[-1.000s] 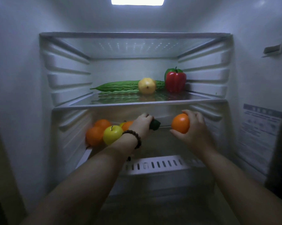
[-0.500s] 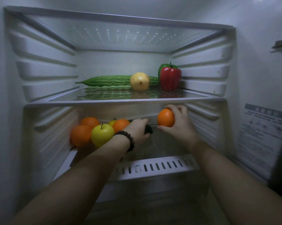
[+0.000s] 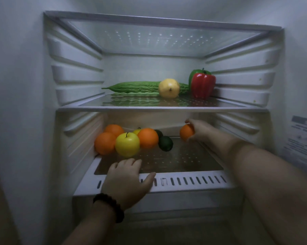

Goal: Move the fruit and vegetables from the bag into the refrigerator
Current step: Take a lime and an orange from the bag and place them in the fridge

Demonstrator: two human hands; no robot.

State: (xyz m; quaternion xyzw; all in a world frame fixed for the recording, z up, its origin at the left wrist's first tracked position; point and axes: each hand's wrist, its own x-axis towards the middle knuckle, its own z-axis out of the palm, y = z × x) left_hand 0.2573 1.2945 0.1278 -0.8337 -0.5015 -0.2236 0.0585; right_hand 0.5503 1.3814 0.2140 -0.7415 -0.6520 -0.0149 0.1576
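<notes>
My right hand (image 3: 200,129) reaches deep into the lower shelf (image 3: 184,156) of the refrigerator and grips an orange (image 3: 186,132) just above the glass. My left hand (image 3: 126,181) hovers over the shelf's front edge, fingers spread, holding nothing. A dark green avocado (image 3: 165,143) lies on the shelf beside three oranges (image 3: 148,138) and a yellow apple (image 3: 127,144) at the left. The bag is out of sight.
The upper shelf (image 3: 220,103) carries a bitter gourd (image 3: 136,87), a yellow pear (image 3: 169,88), a red pepper (image 3: 202,84) and a green pepper (image 3: 195,73) behind it. A slotted white trim (image 3: 193,181) runs along the lower shelf's front. The right wall has a label (image 3: 301,138).
My left hand has let go of the dark avocado, which now lies on the lower shelf, and has pulled back to the front edge. My right hand has carried the orange farther in.
</notes>
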